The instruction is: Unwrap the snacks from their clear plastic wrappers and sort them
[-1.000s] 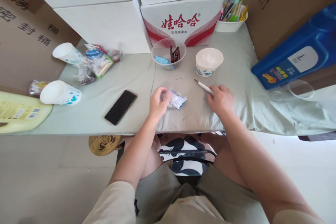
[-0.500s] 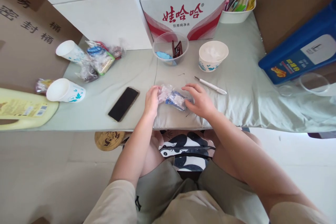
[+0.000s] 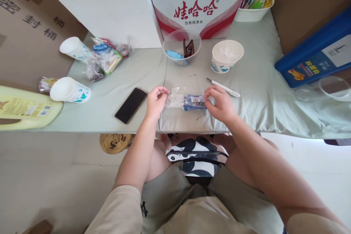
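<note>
Between my hands a clear plastic bag (image 3: pixel 177 99) lies stretched out on the cloth, with blue packets (image 3: pixel 194 102) bunched in its right part. My left hand (image 3: pixel 157 100) pinches the bag's left end between thumb and fingers. At the other end my right hand (image 3: pixel 219 103) is closed on the bag's right edge, close to the blue packets. A white pen-shaped craft knife (image 3: pixel 224 87) lies just beyond my right hand. To the left of my left hand rests a black phone (image 3: pixel 131 105).
A clear bowl (image 3: pixel 171 45) with small packets and a paper bowl (image 3: pixel 227 52) of white stuff stand behind. Two paper cups (image 3: pixel 74 48) and bagged snacks (image 3: pixel 105 56) lie at the left. A yellow jug (image 3: pixel 27 108) and a blue container (image 3: pixel 315 51) flank the table.
My hands have moved apart and drawn the bag out flat lengthwise. My right fingers, spread before, have closed on its right end. The view has shifted slightly.
</note>
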Action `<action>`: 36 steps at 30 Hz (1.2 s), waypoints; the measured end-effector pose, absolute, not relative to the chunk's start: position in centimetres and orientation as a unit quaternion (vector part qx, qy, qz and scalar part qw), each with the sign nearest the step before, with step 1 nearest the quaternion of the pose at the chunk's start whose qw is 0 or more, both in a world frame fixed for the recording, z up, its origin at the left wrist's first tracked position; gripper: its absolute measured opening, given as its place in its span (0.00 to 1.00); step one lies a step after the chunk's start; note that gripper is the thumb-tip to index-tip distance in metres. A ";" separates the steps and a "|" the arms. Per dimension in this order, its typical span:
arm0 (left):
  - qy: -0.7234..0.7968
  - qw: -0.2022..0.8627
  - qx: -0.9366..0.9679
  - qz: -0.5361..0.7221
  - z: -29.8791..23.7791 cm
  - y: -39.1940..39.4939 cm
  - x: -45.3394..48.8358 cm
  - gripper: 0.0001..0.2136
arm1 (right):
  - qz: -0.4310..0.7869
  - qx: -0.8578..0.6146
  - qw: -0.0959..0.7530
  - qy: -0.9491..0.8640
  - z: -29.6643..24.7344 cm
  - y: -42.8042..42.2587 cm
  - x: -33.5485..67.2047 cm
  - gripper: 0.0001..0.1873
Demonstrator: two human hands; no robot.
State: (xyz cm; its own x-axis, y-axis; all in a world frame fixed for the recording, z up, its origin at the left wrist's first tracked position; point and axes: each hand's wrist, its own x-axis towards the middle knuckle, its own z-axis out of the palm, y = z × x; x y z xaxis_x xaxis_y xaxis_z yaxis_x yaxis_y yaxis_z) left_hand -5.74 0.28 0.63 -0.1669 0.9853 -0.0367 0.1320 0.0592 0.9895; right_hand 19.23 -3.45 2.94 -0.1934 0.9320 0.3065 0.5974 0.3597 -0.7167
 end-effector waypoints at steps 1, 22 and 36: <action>0.589 0.424 0.471 0.502 0.8 0.3 -5.9 0.02 | 0.231 -0.524 0.379 -0.727 3.1 -3.6 19.8 0.04; 0.451 0.352 0.671 0.472 4.0 -3.6 -5.7 0.07 | 0.118 -0.582 0.307 -0.744 3.3 -5.3 23.9 0.27; 0.477 0.462 0.711 0.231 5.3 -5.3 -5.6 0.13 | 0.226 -0.538 0.040 -0.811 4.2 -7.7 21.7 0.19</action>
